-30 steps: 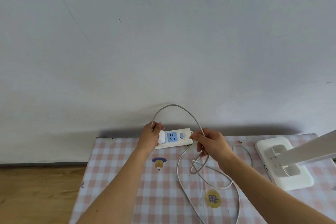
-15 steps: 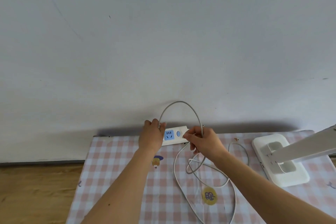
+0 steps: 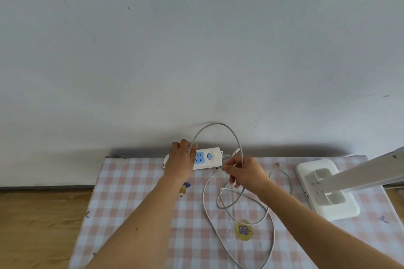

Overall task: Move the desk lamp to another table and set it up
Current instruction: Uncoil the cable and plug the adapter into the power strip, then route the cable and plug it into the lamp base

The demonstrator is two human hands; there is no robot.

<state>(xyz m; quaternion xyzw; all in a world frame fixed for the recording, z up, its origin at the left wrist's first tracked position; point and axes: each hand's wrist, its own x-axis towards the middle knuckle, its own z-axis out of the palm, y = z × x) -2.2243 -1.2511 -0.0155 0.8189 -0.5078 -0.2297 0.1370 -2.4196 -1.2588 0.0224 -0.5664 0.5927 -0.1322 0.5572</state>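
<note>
Left hand [image 3: 180, 162] covers the plug on the power strip [image 3: 205, 158]; press squarely (fingers hidden, grip unclear). Right hand [image 3: 244, 172] fingers pinch the cord [image 3: 218, 125]; keep slack.

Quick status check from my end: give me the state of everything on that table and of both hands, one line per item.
Power strip: flat at the table's far edge, blue socket empty.
Left hand: covering the strip's left end.
Right hand: pinching the cable, which arcs upward.
Desk lamp: base flat on the checked tablecloth, arm tilted.
</note>
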